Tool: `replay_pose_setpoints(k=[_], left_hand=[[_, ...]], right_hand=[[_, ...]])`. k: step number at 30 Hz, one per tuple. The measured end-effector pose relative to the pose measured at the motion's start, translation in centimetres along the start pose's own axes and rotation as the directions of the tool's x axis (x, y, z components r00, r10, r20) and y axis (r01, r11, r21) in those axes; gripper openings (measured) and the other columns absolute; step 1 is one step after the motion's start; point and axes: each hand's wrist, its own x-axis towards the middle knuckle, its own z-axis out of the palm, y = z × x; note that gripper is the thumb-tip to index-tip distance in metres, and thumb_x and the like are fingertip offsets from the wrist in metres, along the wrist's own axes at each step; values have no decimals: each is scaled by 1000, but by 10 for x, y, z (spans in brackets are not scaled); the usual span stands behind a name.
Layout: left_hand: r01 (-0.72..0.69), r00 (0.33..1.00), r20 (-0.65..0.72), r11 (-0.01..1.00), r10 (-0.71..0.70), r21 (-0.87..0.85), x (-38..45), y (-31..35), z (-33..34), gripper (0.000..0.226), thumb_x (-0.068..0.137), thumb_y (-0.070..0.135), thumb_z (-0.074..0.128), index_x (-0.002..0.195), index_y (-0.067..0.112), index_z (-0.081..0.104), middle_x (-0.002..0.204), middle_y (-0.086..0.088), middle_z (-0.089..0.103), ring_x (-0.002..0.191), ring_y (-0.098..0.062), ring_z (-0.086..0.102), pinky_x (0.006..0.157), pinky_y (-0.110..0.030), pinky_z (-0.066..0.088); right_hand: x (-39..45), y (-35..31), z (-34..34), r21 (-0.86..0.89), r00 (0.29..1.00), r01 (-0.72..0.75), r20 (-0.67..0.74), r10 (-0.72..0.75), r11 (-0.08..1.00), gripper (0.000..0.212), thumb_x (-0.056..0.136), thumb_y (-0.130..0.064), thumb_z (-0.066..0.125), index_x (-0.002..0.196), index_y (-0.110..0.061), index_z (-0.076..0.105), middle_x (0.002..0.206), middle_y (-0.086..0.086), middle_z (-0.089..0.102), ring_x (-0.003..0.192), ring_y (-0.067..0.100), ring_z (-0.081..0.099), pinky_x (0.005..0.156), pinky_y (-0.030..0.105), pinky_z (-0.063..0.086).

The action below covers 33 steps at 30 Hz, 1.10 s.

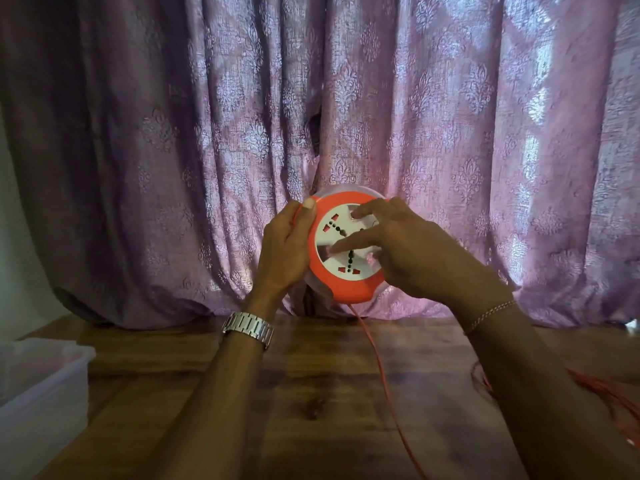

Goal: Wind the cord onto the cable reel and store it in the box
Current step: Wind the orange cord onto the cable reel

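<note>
I hold a round orange cable reel [337,287] with a white socket face upright above the table, facing me. My left hand [287,247] grips its left rim, thumb over the front edge. My right hand [408,251] lies on the white face, with fingers set into its recesses. An orange cord [381,375] drops from the reel's bottom and runs across the wooden table [311,403] toward me. More loose cord [616,400] is piled at the right edge. A translucent white box [38,386] stands open at the left.
A purple patterned curtain [346,116] hangs right behind the reel and reaches the table's back edge. A metal watch [247,329] is on my left wrist and a thin bracelet [490,315] on my right.
</note>
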Motion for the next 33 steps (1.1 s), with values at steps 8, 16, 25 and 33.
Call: replay_pose_setpoints(k=[8,16,25,33], left_hand=[[-34,999,6,999,34,-4,1,-1,-1,69,90,70,46,96,3,65,91,-22,73,90,-44,70,83,-61,56],[-19,1000,12,1000,18,13,3,-4,0,51,94,65,48,79,17,58,71,1,63,73,-22,59,73,-50,50],[-30,999,10,1000,30,3,1,-1,-1,66,93,66,45,90,3,63,80,-17,70,73,-19,62,71,-45,52],[-48,999,17,998,47,46,2,-7,2,64,93,67,46,86,5,56,82,-22,67,73,-24,61,72,-53,51]], right_hand=[[-2,-11,2,-48,999,-18,-40,16,999,56,84,-23,61,122,-61,48,133,-1,39,124,22,43,76,39,50],[0,-13,8,25,919,-253,-306,248,967,66,59,-80,60,120,-57,52,99,-7,71,91,24,63,65,30,39],[3,-4,8,20,898,-106,-427,104,994,43,75,-66,60,106,-37,68,87,-8,68,82,19,61,58,33,48],[4,1,9,109,998,45,34,-48,993,61,76,-3,68,108,-53,63,144,-4,36,127,26,32,95,46,45]])
